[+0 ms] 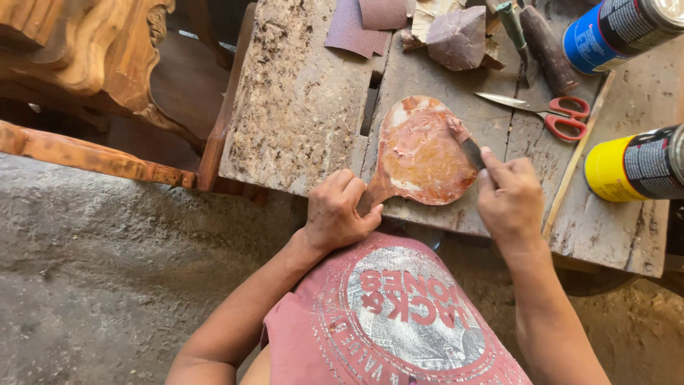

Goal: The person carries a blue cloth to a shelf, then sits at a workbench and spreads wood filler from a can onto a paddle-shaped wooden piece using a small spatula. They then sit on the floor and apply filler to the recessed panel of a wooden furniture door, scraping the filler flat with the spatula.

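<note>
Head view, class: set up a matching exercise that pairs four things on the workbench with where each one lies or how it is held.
Things
1. paddle-shaped wooden board
2. red-handled scissors
3. yellow can
4. sandpaper sheets

Places or states
A. on its side at the bench's right edge
B. at the far edge of the bench, near the middle
C. handle gripped by the left hand, putty knife in the right hand on its face
D. lying beyond the right hand, blades pointing left

Pairs: 1-C, 2-D, 3-A, 4-B
</note>
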